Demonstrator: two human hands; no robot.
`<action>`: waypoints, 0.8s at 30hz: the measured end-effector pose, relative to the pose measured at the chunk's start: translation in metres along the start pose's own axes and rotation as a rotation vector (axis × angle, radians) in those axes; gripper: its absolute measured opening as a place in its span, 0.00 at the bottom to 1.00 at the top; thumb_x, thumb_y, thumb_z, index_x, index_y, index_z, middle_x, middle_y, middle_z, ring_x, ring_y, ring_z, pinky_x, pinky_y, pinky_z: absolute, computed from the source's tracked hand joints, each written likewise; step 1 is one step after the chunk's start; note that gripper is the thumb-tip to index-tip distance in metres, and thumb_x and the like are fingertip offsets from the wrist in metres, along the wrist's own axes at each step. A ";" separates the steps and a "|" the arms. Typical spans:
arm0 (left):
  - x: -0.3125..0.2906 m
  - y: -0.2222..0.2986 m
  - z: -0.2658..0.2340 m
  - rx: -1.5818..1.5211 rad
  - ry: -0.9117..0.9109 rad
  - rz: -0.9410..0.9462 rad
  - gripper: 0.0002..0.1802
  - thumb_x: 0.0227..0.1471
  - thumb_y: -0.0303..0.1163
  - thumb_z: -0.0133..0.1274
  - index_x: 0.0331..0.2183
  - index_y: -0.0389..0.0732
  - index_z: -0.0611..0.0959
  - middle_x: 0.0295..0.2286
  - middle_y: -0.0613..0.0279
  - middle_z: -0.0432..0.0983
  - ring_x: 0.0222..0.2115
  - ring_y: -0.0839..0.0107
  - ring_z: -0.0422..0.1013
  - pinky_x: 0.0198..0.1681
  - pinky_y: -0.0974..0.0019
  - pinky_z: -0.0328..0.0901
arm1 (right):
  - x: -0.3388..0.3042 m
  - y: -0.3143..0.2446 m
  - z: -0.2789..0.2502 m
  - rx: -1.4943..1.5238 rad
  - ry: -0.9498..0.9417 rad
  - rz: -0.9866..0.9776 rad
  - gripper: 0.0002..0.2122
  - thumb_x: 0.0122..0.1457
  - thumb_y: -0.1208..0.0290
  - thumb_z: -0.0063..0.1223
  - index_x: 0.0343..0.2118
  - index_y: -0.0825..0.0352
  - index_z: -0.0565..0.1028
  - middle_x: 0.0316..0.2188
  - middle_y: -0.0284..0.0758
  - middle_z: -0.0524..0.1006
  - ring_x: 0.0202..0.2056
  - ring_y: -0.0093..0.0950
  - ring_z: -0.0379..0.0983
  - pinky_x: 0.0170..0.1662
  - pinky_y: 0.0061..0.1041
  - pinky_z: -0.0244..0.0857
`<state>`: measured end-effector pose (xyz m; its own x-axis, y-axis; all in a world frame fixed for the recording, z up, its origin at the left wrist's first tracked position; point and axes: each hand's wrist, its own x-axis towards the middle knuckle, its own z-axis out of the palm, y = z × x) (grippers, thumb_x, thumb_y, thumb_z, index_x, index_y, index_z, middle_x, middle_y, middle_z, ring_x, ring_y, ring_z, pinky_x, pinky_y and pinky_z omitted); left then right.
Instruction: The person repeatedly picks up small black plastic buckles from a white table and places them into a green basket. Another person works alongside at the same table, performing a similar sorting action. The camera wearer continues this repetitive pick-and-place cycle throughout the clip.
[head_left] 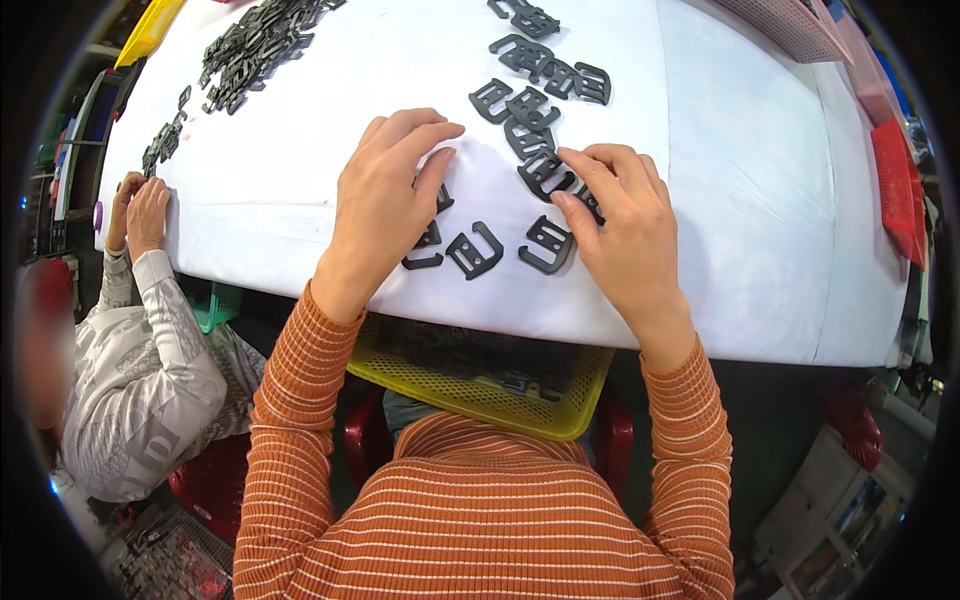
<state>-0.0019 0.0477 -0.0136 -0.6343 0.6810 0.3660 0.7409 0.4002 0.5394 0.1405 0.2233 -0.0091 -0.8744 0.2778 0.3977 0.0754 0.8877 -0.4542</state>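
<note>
My left hand (pixel 390 190) hovers over the white table with its thumb and forefinger apart and nothing visible between them. Partly hidden beneath it are black plastic buckles, one of them (pixel 428 240) showing beside the palm. My right hand (pixel 628 220) reaches to the lower end of a trail of similar buckles. Its thumb and forefinger are spread beside a hook-shaped buckle (pixel 542 176); whether they touch it I cannot tell. More buckles lie partly under that hand. Between my hands, a loose buckle (pixel 475 250) and another buckle (pixel 547 245) rest near the table's front edge.
A yellow-green basket (pixel 470 385) with dark pieces sits at my lap, below the table edge. At far left a co-worker's hands (pixel 140 208) handle small black pieces near a large buckle pile (pixel 262 50). Red (pixel 897 190) and pink baskets (pixel 790 28) line the right side.
</note>
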 end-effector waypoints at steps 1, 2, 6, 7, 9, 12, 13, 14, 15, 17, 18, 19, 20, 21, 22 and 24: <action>0.002 -0.001 0.001 0.013 0.002 0.014 0.12 0.50 0.24 0.56 0.39 0.38 0.84 0.40 0.56 0.78 0.41 0.60 0.72 0.45 0.63 0.67 | 0.001 -0.002 0.001 -0.021 -0.014 -0.032 0.11 0.48 0.72 0.64 0.36 0.64 0.80 0.36 0.30 0.76 0.39 0.31 0.70 0.41 0.31 0.64; 0.006 -0.001 0.002 0.019 -0.002 0.048 0.12 0.50 0.24 0.57 0.40 0.39 0.84 0.40 0.57 0.78 0.41 0.61 0.72 0.45 0.63 0.67 | 0.001 -0.004 0.001 -0.043 -0.027 -0.063 0.11 0.48 0.71 0.64 0.36 0.63 0.80 0.36 0.29 0.76 0.39 0.31 0.70 0.40 0.31 0.63; 0.032 -0.014 0.010 0.028 -0.058 0.198 0.16 0.50 0.28 0.59 0.43 0.39 0.83 0.43 0.60 0.77 0.41 0.63 0.71 0.45 0.63 0.67 | 0.011 -0.001 0.003 -0.001 -0.091 -0.132 0.09 0.49 0.69 0.64 0.34 0.62 0.81 0.35 0.27 0.76 0.40 0.29 0.70 0.41 0.31 0.63; 0.039 -0.016 0.012 0.028 -0.066 0.247 0.16 0.49 0.29 0.59 0.43 0.39 0.83 0.43 0.61 0.77 0.41 0.63 0.70 0.45 0.63 0.68 | 0.021 0.005 0.003 -0.010 -0.085 -0.120 0.11 0.50 0.69 0.62 0.38 0.61 0.81 0.38 0.28 0.77 0.41 0.30 0.70 0.42 0.31 0.63; 0.051 -0.019 0.019 0.059 -0.123 0.295 0.18 0.48 0.32 0.60 0.43 0.40 0.83 0.45 0.63 0.77 0.41 0.64 0.70 0.47 0.63 0.68 | 0.042 0.018 0.009 -0.028 -0.046 -0.192 0.12 0.52 0.70 0.61 0.41 0.59 0.80 0.40 0.29 0.77 0.43 0.30 0.70 0.43 0.32 0.64; 0.054 -0.025 0.025 0.064 -0.142 0.323 0.19 0.47 0.33 0.61 0.44 0.41 0.83 0.44 0.64 0.77 0.41 0.65 0.70 0.47 0.63 0.68 | 0.051 0.027 0.013 -0.159 -0.078 -0.232 0.14 0.53 0.69 0.60 0.44 0.55 0.79 0.44 0.29 0.76 0.46 0.29 0.69 0.44 0.30 0.63; 0.052 -0.024 0.024 0.095 -0.113 0.339 0.17 0.47 0.33 0.62 0.41 0.40 0.84 0.42 0.66 0.78 0.41 0.67 0.70 0.45 0.64 0.68 | 0.049 0.029 0.013 -0.216 -0.082 -0.216 0.14 0.53 0.69 0.61 0.44 0.54 0.79 0.45 0.29 0.76 0.46 0.29 0.69 0.44 0.30 0.63; 0.050 -0.024 0.020 0.096 -0.121 0.332 0.15 0.47 0.33 0.62 0.40 0.40 0.84 0.40 0.66 0.78 0.40 0.67 0.70 0.44 0.64 0.68 | 0.046 0.030 0.011 -0.272 -0.086 -0.199 0.14 0.53 0.69 0.61 0.44 0.54 0.79 0.45 0.29 0.76 0.47 0.29 0.69 0.45 0.30 0.62; 0.048 -0.025 0.016 0.099 -0.130 0.318 0.14 0.47 0.33 0.62 0.38 0.40 0.84 0.39 0.65 0.78 0.39 0.67 0.71 0.42 0.64 0.68 | 0.043 0.029 0.006 -0.294 -0.057 -0.179 0.14 0.52 0.68 0.62 0.43 0.56 0.79 0.43 0.29 0.76 0.44 0.29 0.69 0.44 0.30 0.61; 0.045 -0.029 0.010 0.083 -0.156 0.243 0.11 0.48 0.32 0.61 0.36 0.39 0.84 0.36 0.65 0.78 0.37 0.67 0.71 0.40 0.64 0.68 | 0.038 0.027 0.000 -0.274 -0.062 -0.151 0.14 0.51 0.68 0.63 0.41 0.58 0.79 0.40 0.29 0.76 0.42 0.29 0.69 0.42 0.31 0.61; 0.046 -0.028 0.008 0.062 -0.170 0.193 0.10 0.48 0.31 0.61 0.35 0.39 0.84 0.34 0.64 0.78 0.36 0.67 0.72 0.39 0.65 0.68 | 0.037 0.026 -0.004 -0.272 -0.056 -0.132 0.14 0.50 0.68 0.63 0.41 0.59 0.79 0.38 0.29 0.76 0.41 0.29 0.69 0.41 0.31 0.61; 0.047 -0.028 0.008 0.040 -0.185 0.144 0.08 0.48 0.30 0.60 0.34 0.39 0.84 0.33 0.64 0.78 0.35 0.68 0.72 0.38 0.65 0.68 | 0.038 0.021 -0.005 -0.229 -0.041 -0.191 0.13 0.48 0.68 0.64 0.38 0.63 0.79 0.35 0.30 0.75 0.38 0.29 0.69 0.39 0.30 0.61; 0.047 -0.030 0.012 0.005 -0.138 0.145 0.08 0.49 0.31 0.60 0.34 0.39 0.84 0.33 0.64 0.78 0.34 0.67 0.72 0.37 0.65 0.68 | 0.038 0.018 0.000 -0.210 -0.061 -0.217 0.13 0.48 0.68 0.64 0.37 0.64 0.79 0.34 0.30 0.75 0.38 0.29 0.69 0.38 0.29 0.61; 0.047 -0.033 0.017 -0.022 -0.085 0.150 0.09 0.49 0.32 0.59 0.34 0.40 0.84 0.32 0.64 0.78 0.33 0.66 0.72 0.36 0.66 0.68 | 0.036 0.015 0.006 -0.190 -0.072 -0.248 0.13 0.47 0.68 0.65 0.36 0.64 0.79 0.34 0.30 0.75 0.38 0.29 0.69 0.38 0.29 0.61; 0.050 -0.035 0.020 -0.051 -0.033 0.155 0.09 0.50 0.32 0.59 0.34 0.40 0.84 0.32 0.64 0.79 0.33 0.65 0.72 0.35 0.66 0.68 | 0.036 0.013 0.011 -0.170 -0.083 -0.279 0.13 0.47 0.68 0.65 0.35 0.65 0.79 0.34 0.31 0.75 0.38 0.29 0.69 0.37 0.28 0.61; 0.060 -0.034 0.024 0.003 0.040 0.242 0.09 0.50 0.31 0.58 0.36 0.41 0.84 0.34 0.64 0.79 0.34 0.65 0.71 0.37 0.66 0.68 | 0.037 0.012 0.013 -0.246 -0.027 -0.330 0.10 0.49 0.70 0.63 0.34 0.66 0.78 0.30 0.31 0.75 0.34 0.29 0.70 0.36 0.27 0.62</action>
<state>-0.0601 0.0899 -0.0284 -0.4468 0.7324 0.5138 0.8727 0.2303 0.4305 0.1028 0.2394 -0.0101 -0.8827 -0.0431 0.4679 -0.1018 0.9897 -0.1007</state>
